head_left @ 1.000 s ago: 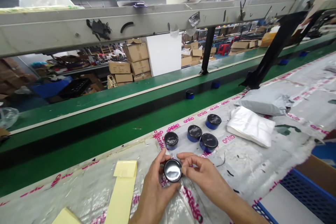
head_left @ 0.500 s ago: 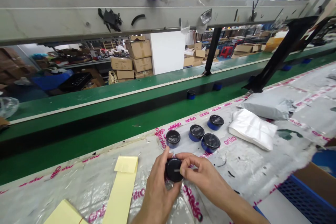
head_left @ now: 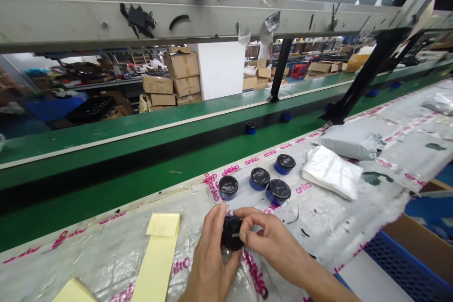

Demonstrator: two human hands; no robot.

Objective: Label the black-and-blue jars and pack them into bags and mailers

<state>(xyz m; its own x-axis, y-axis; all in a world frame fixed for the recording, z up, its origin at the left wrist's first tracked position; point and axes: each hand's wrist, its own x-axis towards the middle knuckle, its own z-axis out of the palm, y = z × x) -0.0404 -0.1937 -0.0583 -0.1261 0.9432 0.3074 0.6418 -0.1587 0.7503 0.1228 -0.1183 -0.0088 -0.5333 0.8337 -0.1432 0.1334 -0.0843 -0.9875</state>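
Note:
A round black-topped jar (head_left: 232,240) sits in my left hand (head_left: 211,252), whose fingers and thumb wrap around its side. My right hand (head_left: 265,235) is at the jar's right edge, thumb and index finger pinched together over the lid. A short pale strip (head_left: 235,234) shows on the lid beside those fingertips; whether they hold it is unclear. Just beyond my hands stand several blue jars with shiny black lids, among them a left one (head_left: 228,187), a near one (head_left: 278,191) and a far one (head_left: 284,164).
Yellow sticker sheets (head_left: 155,259) lie left of my hands. A folded white bag (head_left: 331,172) and a grey packet (head_left: 350,142) are to the right. Behind the plastic-covered table (head_left: 106,250) runs a green conveyor belt (head_left: 148,174) carrying jars (head_left: 250,128). A blue crate (head_left: 392,264) stands at lower right.
The view has shifted slightly, so the bench things appear a little farther left. Both hands stay at the same jar with nearly the same hold.

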